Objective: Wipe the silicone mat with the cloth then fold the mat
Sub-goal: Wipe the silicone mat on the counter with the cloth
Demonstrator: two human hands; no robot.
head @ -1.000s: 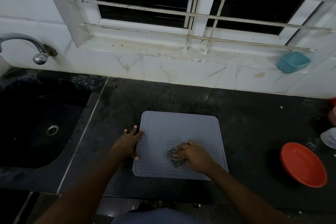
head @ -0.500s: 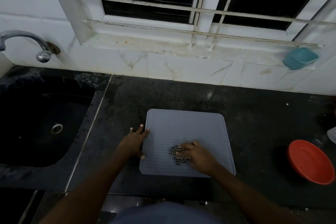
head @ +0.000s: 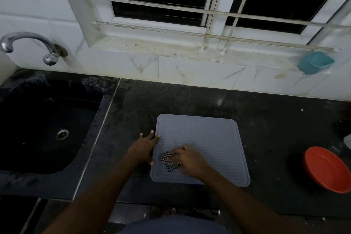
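Head view: a black sink (head: 38,119) sits left in the dark counter (head: 190,100). The left hand (head: 143,148), fingers spread, presses the grey silicone mat (head: 209,138)'s left edge. The right hand (head: 188,159) grips a checkered cloth (head: 168,159) on the flat mat. An orange bowl (head: 326,169) sits right.

A grey silicone mat (head: 207,144) is lying flat on the dark desk (head: 190,100). The right hand (head: 190,159) is pressing a checkered cloth (head: 169,160) onto it, fingers curled, while the left hand (head: 144,147) is resting spread-fingered at its left edge.
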